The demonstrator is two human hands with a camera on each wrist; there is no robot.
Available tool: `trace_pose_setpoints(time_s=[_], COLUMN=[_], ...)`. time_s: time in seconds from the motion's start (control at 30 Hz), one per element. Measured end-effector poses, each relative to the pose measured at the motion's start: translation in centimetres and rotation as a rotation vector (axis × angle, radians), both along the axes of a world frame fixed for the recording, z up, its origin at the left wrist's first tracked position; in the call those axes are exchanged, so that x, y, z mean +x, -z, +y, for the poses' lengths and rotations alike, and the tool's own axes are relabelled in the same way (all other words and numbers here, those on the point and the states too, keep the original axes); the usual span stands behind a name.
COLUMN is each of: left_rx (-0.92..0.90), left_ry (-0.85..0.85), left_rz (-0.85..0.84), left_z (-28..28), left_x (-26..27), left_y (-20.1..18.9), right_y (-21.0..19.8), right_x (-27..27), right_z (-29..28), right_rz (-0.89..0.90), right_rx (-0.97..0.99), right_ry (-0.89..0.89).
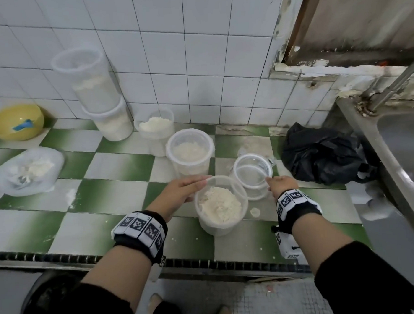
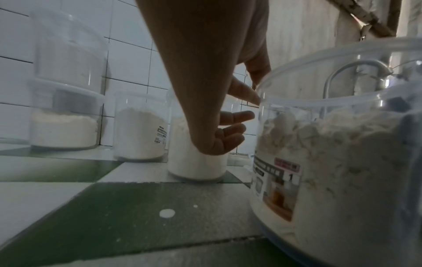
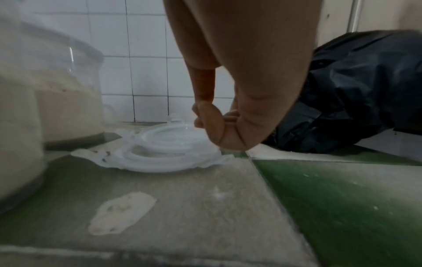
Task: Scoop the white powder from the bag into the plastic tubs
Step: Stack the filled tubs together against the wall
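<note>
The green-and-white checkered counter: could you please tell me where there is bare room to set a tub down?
Free: the tiles left of the left hand, between the clear plastic powder bag and the counter's front edge. Crowded: the back, with powder-filled clear tubs, and the right, with clear round lids beside a crumpled black bag.

Right hand (image 3: 228, 115) hangs down over the lids (image 3: 169, 150), fingers curled, fingertips (image 3: 205, 117) at the far right edge of the top lid; can't tell if it's pinched or just touched. Two clear lids are stacked, the top one offset back, lying flat on the counter (image 3: 205, 207). Tub (image 3: 45, 94) of powder at left, blurred. Black bag (image 3: 356, 94) behind the hand, right. Powder smear (image 3: 122, 213) on the near tile. White wall tiles (image 3: 146, 54) behind.
</note>
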State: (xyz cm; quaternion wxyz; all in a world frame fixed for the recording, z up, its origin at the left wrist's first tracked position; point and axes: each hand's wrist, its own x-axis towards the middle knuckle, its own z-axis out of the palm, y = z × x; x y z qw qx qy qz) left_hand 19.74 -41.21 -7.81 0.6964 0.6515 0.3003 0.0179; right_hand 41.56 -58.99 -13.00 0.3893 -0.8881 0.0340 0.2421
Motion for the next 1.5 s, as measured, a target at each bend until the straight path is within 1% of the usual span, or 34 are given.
trace_pose_setpoints(time_s=[0.13, 0.27, 0.37, 0.5, 0.57, 0.63, 0.7, 0.83, 0.97, 1.07, 1.13, 1.23, 1.37, 1.43, 1.5], left_rx=[-0.035, -0.042, -0.040, -0.042, -0.045, -0.043, -0.038, -0.010, 0.185, 0.307, 0.297, 0.215, 0.324, 0.291, 0.202], left_ry=[-0.015, -0.027, -0.031, -0.037, -0.039, -0.044, -0.048, -0.069, -0.148, -0.174, -0.172, -0.163, -0.129, -0.154, -0.156], left_rz=[-0.022, -0.018, -0.014, -0.011, -0.015, -0.020, -0.024, -0.006, 0.021, -0.054, -0.108, -0.124, -0.147, -0.211, -0.268], left_z=[-0.3, -0.4, -0.5, -0.6, -0.7, -0.8, -1.0, -1.0, -1.4, -2.0, -2.2, -2.1, -1.8, -1.8, -1.7], left_x=[-0.1, 0.0, 0.0, 0.0, 0.0, 0.0, -0.1, -0.2, 0.2, 0.8, 1.4, 1.7, 1.1, 0.5, -0.2], left_y=[0.1, 0.1, 0.1, 0.1, 0.1, 0.0, -0.2, -0.3, -1.3, -3.4, -5.0, -7.2, -8.2, -8.4, -8.6], right_y=[0.5, 0.6, 0.7, 0.0, -0.5, -0.6, -0.6, -1.0, -3.3, -5.9, -7.9, -10.5, -12.5, -12.9, -13.2], right_x=[0.8, 1.2, 1.6, 1.7, 1.9, 2.0, 2.0, 1.0, 0.0, -1.1, -2.4, -4.6, -6.7, -7.2, -7.7], right_z=[0.8, 1.3, 1.1, 0.8, 0.5, -0.1, -0.7, -1.5, -2.0, -2.1, -2.0, -1.7, -1.5, -1.6, -1.6], right_rz=[-0.010, -0.013, 0.017, 0.026, 0.033, 0.047, 0.073, 0.169, 0.291, 0.300, 0.288, 0.175, -0.079, -0.127, -0.091], right_rx=[-0.108, -0.210, -0.191, -0.116, -0.063, -0.005, 0.081, 0.395, 0.704, 0.878, 0.932, 0.881, 0.749, 0.716, 0.731], right_ry=[-0.084, -0.059, -0.023, 0.036, 0.064, 0.042, 0.070, 0.268, 0.298, 0.225, 0.131, -0.039, -0.196, -0.250, -0.249])
